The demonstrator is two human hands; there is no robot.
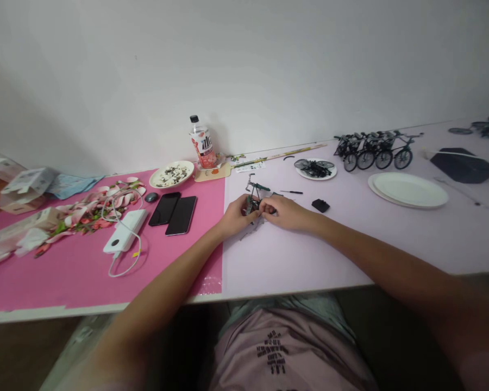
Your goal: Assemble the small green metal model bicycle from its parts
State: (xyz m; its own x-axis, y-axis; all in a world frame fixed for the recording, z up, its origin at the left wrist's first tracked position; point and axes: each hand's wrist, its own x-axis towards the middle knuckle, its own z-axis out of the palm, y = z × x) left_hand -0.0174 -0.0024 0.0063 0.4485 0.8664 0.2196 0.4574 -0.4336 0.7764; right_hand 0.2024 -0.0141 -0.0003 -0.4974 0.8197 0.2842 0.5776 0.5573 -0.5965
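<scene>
A small dark green model bicycle frame [261,187] with handlebars is held between my two hands above the pale half of the table. My left hand [238,216] grips it from the left, fingers curled round its lower part. Pinched fingers of my right hand [283,210] press at the same part from the right; any smaller piece between them is hidden. Just beyond the hands lies a thin black screwdriver [292,191]. A small black block-shaped piece [320,205] rests to the right of my right hand.
Finished-looking model bicycles [375,152] stand in a row at the back right. Nearby are a plate of black wheels and parts [315,169] and white plates [409,190]. Leftward sit two phones [181,215], a power bank [125,232], petals [101,209], a bowl [158,178] and a bottle [204,144].
</scene>
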